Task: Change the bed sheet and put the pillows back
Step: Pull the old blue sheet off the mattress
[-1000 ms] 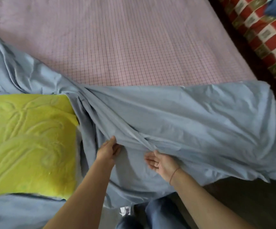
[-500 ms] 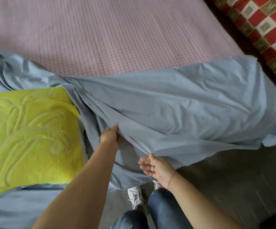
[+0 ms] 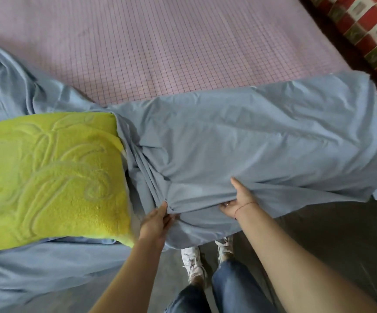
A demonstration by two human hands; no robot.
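1. The left hand (image 3: 155, 222) was seen pinching a bunch of gathered folds of the light blue bed sheet (image 3: 262, 136), with the thumb laid on top of the folds and the other fingers tucked beneath.
2. The right hand (image 3: 239, 199) was closed on the same sheet just to the right of the left fingers. Its thumb was raised over a fold and its fingers were curled under the cloth (a ring was worn on one of them, and a thin red thread (image 3: 242, 206) at the wrist).
3. The sheet was spread crumpled from both sets of fingers away to the right and beyond them. Its near edge hung off the bed below the fingers, towards the floor (image 3: 329, 245).
4. A yellow-green plush pillow (image 3: 47, 177) with an embossed swirl pattern was lying on the blue sheet, just left of the left fingers.
5. A pink checked sheet (image 3: 160, 48) was left uncovered on the mattress, well beyond the fingertips.
6. A red patterned cloth (image 3: 375, 26) was visible far beyond and to the right of the right fingers.
7. White shoes (image 3: 192, 263) and blue jeans (image 3: 232, 288) were seen below the hands, between the two forearms.
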